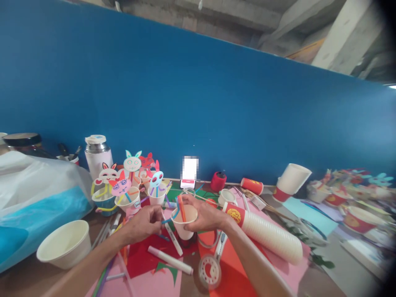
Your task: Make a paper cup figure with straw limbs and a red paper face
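Ahead of your hands [175, 218], a plain blue partition [198, 95] spans the view behind the bench [24, 280], whose brown top shows below them. Above the partition, beyond your hands, you see grey concrete beams [247, 12] and, upper right, a slanting pale column [343, 37].

The person's right hand [207, 212] grips a white paper cup [185, 229] by its rim, and orange and blue fuzzy pipe cleaners [182, 209] stand at the cup's far left side. The left hand [145, 222], fingers pinched together, is just beside the blue strand. In front of the cup, a white capped marker [170, 260] lies across red and pink paper, near a round clear tape roll [209, 271]. A long stack of nested white paper cups [272, 235] lies on its side to the right. Cups with paper animal faces [133, 161] stand to the left.
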{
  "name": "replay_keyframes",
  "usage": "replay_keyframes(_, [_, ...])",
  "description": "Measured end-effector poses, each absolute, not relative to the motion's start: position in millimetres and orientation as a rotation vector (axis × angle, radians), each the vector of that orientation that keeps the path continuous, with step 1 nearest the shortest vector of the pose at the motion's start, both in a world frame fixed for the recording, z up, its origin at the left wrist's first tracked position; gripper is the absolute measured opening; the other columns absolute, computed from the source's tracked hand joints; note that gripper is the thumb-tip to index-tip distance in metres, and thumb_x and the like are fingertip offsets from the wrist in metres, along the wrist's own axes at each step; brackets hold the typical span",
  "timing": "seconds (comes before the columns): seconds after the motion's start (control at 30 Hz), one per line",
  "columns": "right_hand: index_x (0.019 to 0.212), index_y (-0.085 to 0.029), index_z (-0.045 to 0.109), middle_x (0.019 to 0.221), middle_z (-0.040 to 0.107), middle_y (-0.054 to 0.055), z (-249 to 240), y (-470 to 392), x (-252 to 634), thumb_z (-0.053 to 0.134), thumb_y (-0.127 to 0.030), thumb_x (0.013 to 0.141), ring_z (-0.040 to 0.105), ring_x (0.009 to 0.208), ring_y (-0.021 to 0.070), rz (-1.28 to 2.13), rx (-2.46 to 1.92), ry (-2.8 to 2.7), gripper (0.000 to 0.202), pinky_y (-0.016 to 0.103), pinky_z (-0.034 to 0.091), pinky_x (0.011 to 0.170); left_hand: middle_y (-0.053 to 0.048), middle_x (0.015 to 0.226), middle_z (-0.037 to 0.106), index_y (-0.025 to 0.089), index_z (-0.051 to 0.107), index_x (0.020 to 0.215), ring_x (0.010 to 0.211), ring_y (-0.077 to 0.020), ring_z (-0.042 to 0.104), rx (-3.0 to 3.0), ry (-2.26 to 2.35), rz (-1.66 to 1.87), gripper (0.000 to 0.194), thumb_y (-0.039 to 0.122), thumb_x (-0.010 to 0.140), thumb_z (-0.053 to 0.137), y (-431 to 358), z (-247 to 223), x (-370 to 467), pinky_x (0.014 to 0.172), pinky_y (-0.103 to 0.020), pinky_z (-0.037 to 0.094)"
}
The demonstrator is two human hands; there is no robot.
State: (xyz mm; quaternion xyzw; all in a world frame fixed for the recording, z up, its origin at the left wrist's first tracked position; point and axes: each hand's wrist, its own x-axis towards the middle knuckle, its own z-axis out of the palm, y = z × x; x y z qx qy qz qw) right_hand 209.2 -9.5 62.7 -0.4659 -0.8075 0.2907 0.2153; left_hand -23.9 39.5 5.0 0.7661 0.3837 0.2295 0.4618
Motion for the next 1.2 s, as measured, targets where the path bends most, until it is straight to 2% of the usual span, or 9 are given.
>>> replay_keyframes(0.13, [0.135, -0.026, 0.034, 0.128, 0.052, 0.007, 59.4, -7.6, 210.9, 0.070, -0.023, 0.062, 0.052, 0.113, 0.0249, 0.851, -1.266, -2.238, 0.081, 0.036, 0.040, 0.094, 0.004, 0.061, 0.056, 0.019, 0.046, 0.072, 0.058, -0.0148, 0.059, 1.863, 0.894, 0.525, 0.010, 0.017, 0.063, 0.048, 38.0, 8.2, -23.9, 0.053, -0.023, 0.043])
replay_keyframes(0.27, [0.135, -0.027, 0.033, 0.127, 0.053, 0.006, 57.8, -6.4, 211.0, 0.070, -0.024, 0.064, 0.051, 0.116, 0.0250, 0.899, -1.225, -2.244, 0.080, 0.036, 0.039, 0.096, 0.004, 0.065, 0.058, 0.018, 0.052, 0.096, 0.058, -0.0149, 0.060, 1.899, 0.842, 0.526, 0.030, 0.014, 0.067, 0.047, 35.3, 15.9, -23.9, 0.056, -0.025, 0.046])
replay_keyframes(0.4, [0.136, -0.025, 0.031, 0.129, 0.051, 0.008, 56.7, -5.8, 208.2, 0.071, -0.028, 0.064, 0.049, 0.118, 0.0252, 0.889, -1.215, -2.240, 0.082, 0.036, 0.039, 0.096, -0.005, 0.095, 0.065, 0.019, 0.054, 0.113, 0.092, -0.0211, 0.062, 1.960, 0.917, 0.678, 0.043, 0.016, 0.070, 0.053, 30.7, 24.5, -20.0, 0.077, -0.030, 0.050])
replay_keyframes(0.5, [0.137, -0.026, 0.029, 0.129, 0.051, 0.007, 56.7, -6.9, 203.5, 0.070, -0.026, 0.065, 0.051, 0.116, 0.0237, 0.895, -1.164, -2.248, 0.083, 0.033, 0.040, 0.095, -0.009, 0.109, 0.063, 0.018, 0.056, 0.112, 0.104, -0.0247, 0.059, 1.905, 0.985, 0.796, 0.038, 0.030, 0.076, 0.057, 27.6, 27.7, -13.8, 0.082, -0.032, 0.051])
replay_keyframes(0.63, [0.138, -0.025, 0.026, 0.125, 0.054, 0.008, 60.7, -12.0, 196.5, 0.070, -0.027, 0.064, 0.055, 0.110, 0.0253, 0.843, -1.209, -2.290, 0.086, 0.033, 0.043, 0.088, -0.009, 0.102, 0.064, 0.017, 0.056, 0.108, 0.089, -0.0236, 0.063, 1.998, 1.053, 0.929, 0.036, 0.037, 0.078, 0.058, 23.9, 33.2, -10.1, 0.074, -0.033, 0.054])
replay_keyframes(0.77, [0.142, -0.023, 0.019, 0.116, 0.059, 0.009, 68.8, -19.2, 191.1, 0.068, -0.029, 0.065, 0.059, 0.101, 0.0264, 0.782, -1.296, -2.349, 0.092, 0.031, 0.045, 0.078, -0.010, 0.120, 0.053, 0.020, 0.042, 0.126, 0.110, -0.0258, 0.052, 2.413, 0.972, 1.203, 0.047, 0.026, 0.081, 0.055, 17.3, 45.8, -12.8, 0.093, -0.041, 0.045])
replay_keyframes(0.87, [0.141, -0.023, 0.021, 0.109, 0.061, 0.007, 72.3, -22.4, 188.2, 0.068, -0.031, 0.065, 0.061, 0.093, 0.0247, 0.771, -1.337, -2.367, 0.089, 0.028, 0.044, 0.071, -0.010, 0.130, 0.045, 0.024, 0.044, 0.127, 0.124, -0.0276, 0.039, 2.811, 0.776, 1.189, 0.045, 0.012, 0.084, 0.047, 11.9, 52.5, -12.2, 0.102, -0.047, 0.035])
replay_keyframes(1.07, [0.143, -0.024, 0.014, 0.093, 0.064, 0.005, 67.6, -22.6, 186.5, 0.067, -0.034, 0.067, 0.062, 0.077, 0.0224, 0.769, -1.400, -2.365, 0.093, 0.026, 0.042, 0.060, -0.012, 0.125, 0.044, 0.022, 0.052, 0.120, 0.119, -0.0285, 0.039, 3.003, 0.766, 0.975, 0.042, 0.005, 0.083, 0.042, 8.7, 49.7, -8.2, 0.093, -0.044, 0.043])
replay_keyframes(1.2, [0.145, -0.025, 0.010, 0.102, 0.063, 0.007, 63.0, -20.8, 186.1, 0.067, -0.032, 0.067, 0.062, 0.085, 0.0246, 0.781, -1.370, -2.309, 0.097, 0.029, 0.045, 0.067, -0.011, 0.114, 0.048, 0.023, 0.056, 0.113, 0.108, -0.0281, 0.045, 3.015, 0.811, 0.927, 0.036, 0.007, 0.083, 0.044, 10.2, 50.4, -9.1, 0.088, -0.045, 0.045])
